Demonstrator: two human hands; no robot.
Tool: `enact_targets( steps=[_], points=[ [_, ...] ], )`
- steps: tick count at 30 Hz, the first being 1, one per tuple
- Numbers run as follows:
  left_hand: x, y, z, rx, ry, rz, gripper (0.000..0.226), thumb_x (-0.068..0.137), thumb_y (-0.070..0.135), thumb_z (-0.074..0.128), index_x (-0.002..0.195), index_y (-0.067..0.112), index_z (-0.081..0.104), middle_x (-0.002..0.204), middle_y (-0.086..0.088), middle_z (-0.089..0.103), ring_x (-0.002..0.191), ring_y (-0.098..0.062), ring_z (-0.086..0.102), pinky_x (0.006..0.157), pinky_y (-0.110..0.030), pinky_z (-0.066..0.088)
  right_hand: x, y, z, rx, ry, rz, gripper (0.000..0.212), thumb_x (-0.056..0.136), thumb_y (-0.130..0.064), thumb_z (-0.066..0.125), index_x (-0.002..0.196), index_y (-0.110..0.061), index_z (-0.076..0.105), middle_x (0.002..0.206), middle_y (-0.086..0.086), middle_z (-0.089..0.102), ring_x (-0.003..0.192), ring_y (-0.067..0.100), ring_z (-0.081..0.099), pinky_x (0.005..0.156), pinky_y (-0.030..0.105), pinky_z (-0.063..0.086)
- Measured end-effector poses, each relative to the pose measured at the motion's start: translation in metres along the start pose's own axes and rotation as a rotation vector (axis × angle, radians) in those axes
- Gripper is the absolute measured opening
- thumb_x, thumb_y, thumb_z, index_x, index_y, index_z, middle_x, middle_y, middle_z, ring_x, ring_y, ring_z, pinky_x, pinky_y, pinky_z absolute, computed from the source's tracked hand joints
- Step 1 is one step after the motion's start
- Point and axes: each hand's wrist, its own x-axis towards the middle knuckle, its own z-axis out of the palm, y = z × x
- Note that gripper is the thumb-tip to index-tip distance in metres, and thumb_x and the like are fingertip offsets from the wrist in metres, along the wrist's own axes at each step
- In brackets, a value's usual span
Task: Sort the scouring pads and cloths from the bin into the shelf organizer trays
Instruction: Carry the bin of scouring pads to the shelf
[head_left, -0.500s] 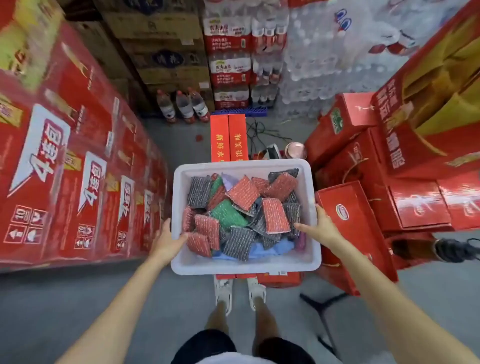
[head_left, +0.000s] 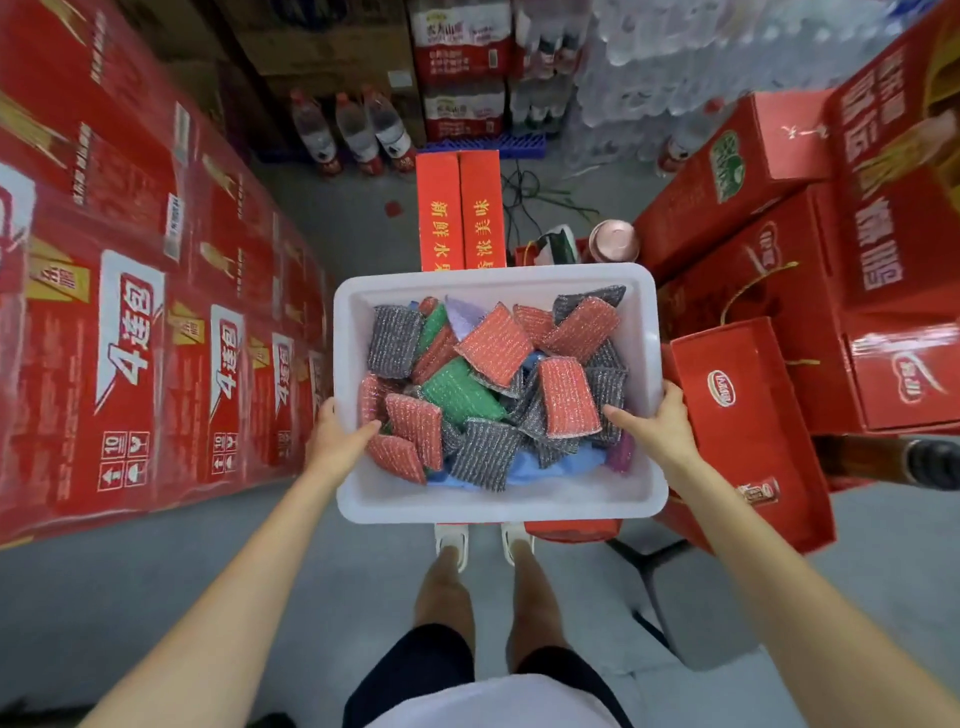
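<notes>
One white bin (head_left: 498, 505), centre frame, held above the grey floor (head_left: 156, 582). Left hand (head_left: 336, 441) grips the bin's left rim, thumb hooked inside. Right hand (head_left: 658, 427) grips the right rim the same way. The other fingers are hidden below the edges.

Inside the bin, a loose heap:
- red pads (head_left: 493, 347): at least eight
- grey pads (head_left: 395, 340): about six
- green pads (head_left: 460, 392): two
- blue cloth (head_left: 545, 470): one, low by the front wall
- lilac cloth (head_left: 464, 314): one, at the back
- purple scrap (head_left: 621, 451): one, against the right wall

Left of frame, stacked red cartons (head_left: 130, 312) run close to the bin's left edge. At right, red gift boxes (head_left: 748, 415) sit just beside the right hand. Two long red boxes (head_left: 460, 208) lie upper centre, with three bottles (head_left: 353, 130) beyond. Open floor is a narrow strip between the stacks, wider at lower left.
</notes>
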Motion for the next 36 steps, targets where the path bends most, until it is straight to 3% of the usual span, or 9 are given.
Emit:
enact_targets(
  steps=[6, 12, 19, 21, 24, 28, 31, 34, 36],
  points=[
    [0.01, -0.012, -0.021, -0.377, 0.01, -0.088, 0.053, 0.086, 0.022, 0.069, 0.133, 0.017, 0.045, 0.131, -0.005, 0.051, 0.112, -0.023, 0.049, 0.1, -0.044, 0.041, -0.008, 0.011, 0.019, 0.169, 0.151, 0.095, 0.066, 0.069, -0.046, 0.081, 0.117, -0.014, 0.048, 0.113, 0.008, 0.057, 0.108, 0.03, 0.056, 0.095, 0.051, 0.046],
    [-0.027, -0.045, -0.021, -0.735, -0.052, -0.215, 0.013, 0.088, 0.024, 0.066, 0.099, 0.02, 0.063, 0.117, -0.01, 0.063, 0.112, -0.027, 0.057, 0.104, -0.046, 0.043, -0.047, 0.038, 0.016, 0.337, 0.213, 0.15, 0.049, 0.074, -0.039, 0.079, 0.106, -0.014, 0.052, 0.089, -0.004, 0.057, 0.093, 0.024, 0.057, 0.079, 0.038, 0.045],
    [-0.105, -0.127, -0.001, -0.972, -0.067, -0.236, 0.079, 0.053, 0.039, 0.083, 0.123, 0.008, 0.062, 0.122, -0.022, 0.063, 0.103, -0.035, 0.063, 0.096, -0.049, 0.049, -0.085, 0.065, -0.007, 0.365, 0.077, 0.082, 0.043, 0.075, -0.026, 0.08, 0.108, -0.014, 0.056, 0.113, 0.01, 0.06, 0.093, 0.024, 0.057, 0.076, 0.034, 0.041],
    [-0.139, -0.147, 0.007, -1.015, -0.014, -0.218, 0.075, 0.058, 0.037, 0.082, 0.123, 0.007, 0.06, 0.123, -0.023, 0.062, 0.102, -0.035, 0.062, 0.095, -0.049, 0.048, -0.096, 0.068, -0.011, 0.347, 0.006, 0.046, 0.044, 0.075, -0.021, 0.08, 0.111, -0.012, 0.057, 0.114, 0.011, 0.062, 0.091, 0.023, 0.057, 0.071, 0.03, 0.042],
    [-0.199, -0.175, 0.02, -1.095, 0.107, -0.233, 0.042, 0.083, 0.021, 0.068, 0.12, 0.005, 0.058, 0.117, -0.021, 0.063, 0.088, -0.029, 0.062, 0.086, -0.042, 0.05, -0.116, 0.074, -0.011, 0.318, -0.1, -0.019, 0.048, 0.075, -0.016, 0.081, 0.115, -0.008, 0.056, 0.11, 0.011, 0.064, 0.087, 0.02, 0.058, 0.066, 0.027, 0.045],
    [-0.276, -0.221, 0.033, -1.217, 0.228, -0.287, 0.031, 0.09, 0.016, 0.063, 0.119, 0.014, 0.055, 0.093, -0.007, 0.065, 0.077, -0.018, 0.061, 0.067, -0.032, 0.049, -0.147, 0.079, 0.002, 0.226, -0.243, -0.104, 0.044, 0.072, -0.02, 0.083, 0.106, -0.009, 0.057, 0.111, 0.011, 0.065, 0.096, 0.027, 0.063, 0.089, 0.043, 0.05],
    [-0.326, -0.265, 0.035, -1.289, 0.311, -0.335, 0.035, 0.086, 0.019, 0.067, 0.118, 0.011, 0.058, 0.099, -0.007, 0.067, 0.086, -0.021, 0.063, 0.073, -0.034, 0.05, -0.172, 0.07, 0.028, 0.145, -0.374, -0.145, 0.042, 0.074, -0.02, 0.082, 0.107, -0.009, 0.058, 0.112, 0.006, 0.064, 0.094, 0.023, 0.061, 0.092, 0.041, 0.049],
    [-0.361, -0.311, 0.021, -1.359, 0.421, -0.353, 0.021, 0.085, 0.017, 0.066, 0.104, 0.008, 0.064, 0.097, -0.012, 0.066, 0.083, -0.025, 0.063, 0.077, -0.038, 0.051, -0.206, 0.054, 0.072, 0.049, -0.511, -0.181, 0.043, 0.076, -0.022, 0.08, 0.107, -0.003, 0.057, 0.097, 0.007, 0.064, 0.082, 0.021, 0.057, 0.07, 0.032, 0.047],
    [-0.375, -0.341, 0.007, -1.365, 0.461, -0.371, 0.048, 0.074, 0.028, 0.075, 0.112, 0.001, 0.064, 0.112, -0.02, 0.065, 0.099, -0.034, 0.063, 0.095, -0.048, 0.048, -0.23, 0.041, 0.105, 0.019, -0.562, -0.216, 0.039, 0.078, -0.019, 0.078, 0.107, -0.003, 0.057, 0.091, 0.005, 0.062, 0.08, 0.019, 0.057, 0.064, 0.028, 0.044]
  ],
)
